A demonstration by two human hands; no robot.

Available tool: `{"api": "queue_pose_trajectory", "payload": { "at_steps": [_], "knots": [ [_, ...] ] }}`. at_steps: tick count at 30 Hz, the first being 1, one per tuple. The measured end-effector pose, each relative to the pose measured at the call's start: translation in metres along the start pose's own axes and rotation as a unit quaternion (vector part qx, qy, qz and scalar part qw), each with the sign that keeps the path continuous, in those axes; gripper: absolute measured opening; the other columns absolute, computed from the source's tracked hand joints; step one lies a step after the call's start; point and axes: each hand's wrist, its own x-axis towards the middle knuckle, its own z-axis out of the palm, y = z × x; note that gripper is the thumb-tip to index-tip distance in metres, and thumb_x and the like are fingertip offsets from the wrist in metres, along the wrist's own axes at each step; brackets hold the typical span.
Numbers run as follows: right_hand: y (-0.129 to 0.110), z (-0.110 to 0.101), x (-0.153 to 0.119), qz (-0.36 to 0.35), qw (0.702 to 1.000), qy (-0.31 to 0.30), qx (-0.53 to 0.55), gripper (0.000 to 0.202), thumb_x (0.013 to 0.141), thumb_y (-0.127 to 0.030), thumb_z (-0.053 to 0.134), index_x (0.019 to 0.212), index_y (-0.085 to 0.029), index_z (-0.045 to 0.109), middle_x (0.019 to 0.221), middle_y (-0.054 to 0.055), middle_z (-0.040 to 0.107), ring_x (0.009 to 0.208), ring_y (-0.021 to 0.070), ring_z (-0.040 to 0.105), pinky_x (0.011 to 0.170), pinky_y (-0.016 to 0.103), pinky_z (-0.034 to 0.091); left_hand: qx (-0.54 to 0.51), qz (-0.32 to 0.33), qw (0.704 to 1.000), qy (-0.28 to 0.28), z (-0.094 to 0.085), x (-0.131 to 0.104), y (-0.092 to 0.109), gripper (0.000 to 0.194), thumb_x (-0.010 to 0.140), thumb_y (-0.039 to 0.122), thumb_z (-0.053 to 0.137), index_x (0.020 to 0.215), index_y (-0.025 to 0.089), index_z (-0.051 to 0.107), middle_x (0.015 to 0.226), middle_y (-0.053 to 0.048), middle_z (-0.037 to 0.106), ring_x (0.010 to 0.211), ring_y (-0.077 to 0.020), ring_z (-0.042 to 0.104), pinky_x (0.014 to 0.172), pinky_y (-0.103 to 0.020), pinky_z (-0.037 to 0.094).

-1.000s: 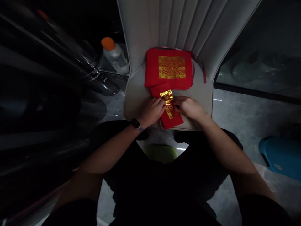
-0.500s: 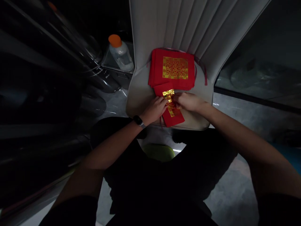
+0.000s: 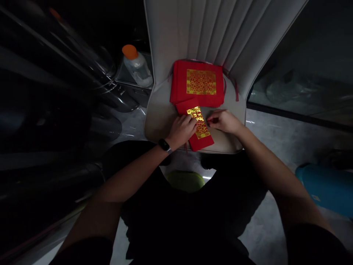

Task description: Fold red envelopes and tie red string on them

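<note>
A narrow red packet with gold print (image 3: 203,141) lies at a slant on the pale chair seat (image 3: 157,123). My left hand (image 3: 183,129), with a dark band at its wrist, rests on the packet's left side, its fingers curled onto the gold print. Just right of the packet is my right hand (image 3: 223,121), thumb and fingers pinched together and apart from the packet; anything between them is too small to tell. Behind them lies a stack of larger red pieces with a gold panel (image 3: 201,81), its cords hanging at the right side.
A clear bottle with an orange cap (image 3: 138,68) stands left of the chair on a small dark surface. The pleated backrest (image 3: 193,29) rises behind the stack. On the floor are a blue object (image 3: 328,187) at the right and a green one (image 3: 186,180) below the seat.
My right hand has drawn back to the right, off the packet, uncovering more of the gold print. My left hand stays on the packet. The view has shifted slightly.
</note>
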Motion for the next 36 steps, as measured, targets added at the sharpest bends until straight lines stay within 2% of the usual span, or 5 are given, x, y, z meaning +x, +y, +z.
{"api": "queue_pose_trajectory", "payload": {
  "at_steps": [3,11,24,30,36],
  "knots": [
    [0.002,0.007,-0.002,-0.010,1.000,0.026,0.014,0.022,0.090,-0.032,0.067,0.093,-0.018,0.084,0.085,0.006,0.076,0.073,0.0174,0.064,0.071,0.030,0.047,0.007,0.006,1.000,0.004,0.003,0.010,0.008,0.019,0.111,0.024,0.057,0.112,0.015,0.074,0.114,-0.014,0.073,0.108,-0.0300,0.068,0.092,-0.044,0.052],
    [0.003,0.012,0.001,-0.053,0.998,0.020,0.010,0.024,0.096,-0.028,0.064,0.102,-0.019,0.086,0.092,0.008,0.077,0.079,0.0188,0.067,0.075,0.030,0.047,0.015,0.013,0.999,-0.046,0.007,0.027,0.015,0.015,0.108,0.015,0.057,0.110,0.011,0.072,0.110,-0.015,0.072,0.105,-0.0284,0.071,0.091,-0.039,0.056],
    [0.006,0.017,0.003,-0.071,0.997,0.025,0.009,0.024,0.099,-0.027,0.062,0.106,-0.020,0.084,0.097,0.007,0.077,0.081,0.0183,0.065,0.077,0.029,0.045,0.019,-0.002,0.999,-0.046,0.019,0.022,0.012,0.022,0.113,0.016,0.043,0.112,0.013,0.065,0.116,-0.017,0.070,0.108,-0.0304,0.068,0.095,-0.043,0.055],
    [0.002,0.020,0.004,-0.049,0.999,0.011,-0.008,0.018,0.095,-0.024,0.064,0.104,-0.020,0.080,0.098,0.007,0.078,0.085,0.0200,0.065,0.078,0.030,0.043,-0.015,-0.008,0.999,-0.047,0.017,0.022,0.013,0.023,0.112,0.015,0.041,0.112,0.015,0.064,0.116,-0.017,0.069,0.110,-0.0309,0.066,0.099,-0.046,0.055],
    [-0.004,0.020,0.008,0.003,0.998,0.001,-0.058,0.017,0.087,-0.023,0.070,0.102,-0.020,0.076,0.096,0.006,0.076,0.080,0.0199,0.060,0.070,0.030,0.036,-0.017,-0.023,0.998,-0.048,0.018,0.022,0.014,0.019,0.112,0.014,0.044,0.111,0.015,0.063,0.117,-0.017,0.069,0.111,-0.0317,0.066,0.100,-0.047,0.055]
  ]
}}
